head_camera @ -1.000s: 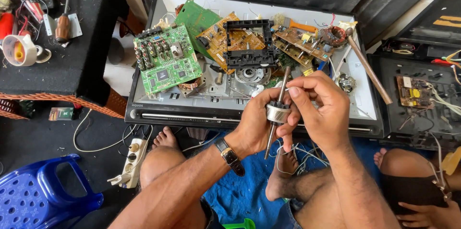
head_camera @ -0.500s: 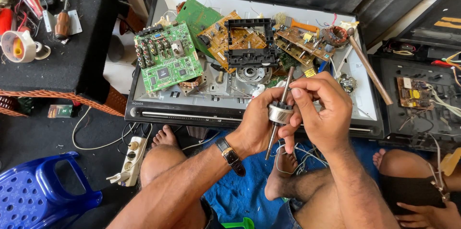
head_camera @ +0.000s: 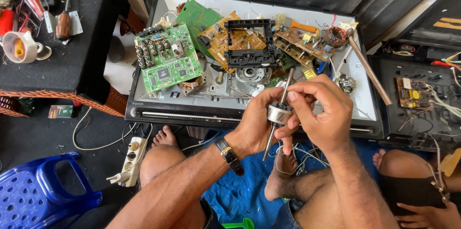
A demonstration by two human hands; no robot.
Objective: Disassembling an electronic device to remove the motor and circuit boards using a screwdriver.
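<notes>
I hold a small metal motor rotor (head_camera: 278, 113), a shiny drum on a long steel shaft with a threaded lower end, upright in front of me. My left hand (head_camera: 254, 123), a watch on its wrist, grips the drum from the left. The fingers of my right hand (head_camera: 324, 114) pinch the drum and the upper shaft from the right. Behind the hands lies a flat opened device chassis (head_camera: 144, 99) covered with parts: a green circuit board (head_camera: 168, 63), orange boards (head_camera: 225, 37) and a black plastic frame (head_camera: 249, 42).
A black-covered table (head_camera: 77, 66) at left carries a screwdriver (head_camera: 65, 18) and a tape roll (head_camera: 19, 46). A white power strip (head_camera: 129, 159) and a blue plastic stool (head_camera: 38, 195) are on the floor. A hammer (head_camera: 367, 66) lies at right, another person's hand (head_camera: 422, 214) at lower right.
The rotor and both hands stay in about the same place. My right fingers have shifted slightly along the shaft and drum.
</notes>
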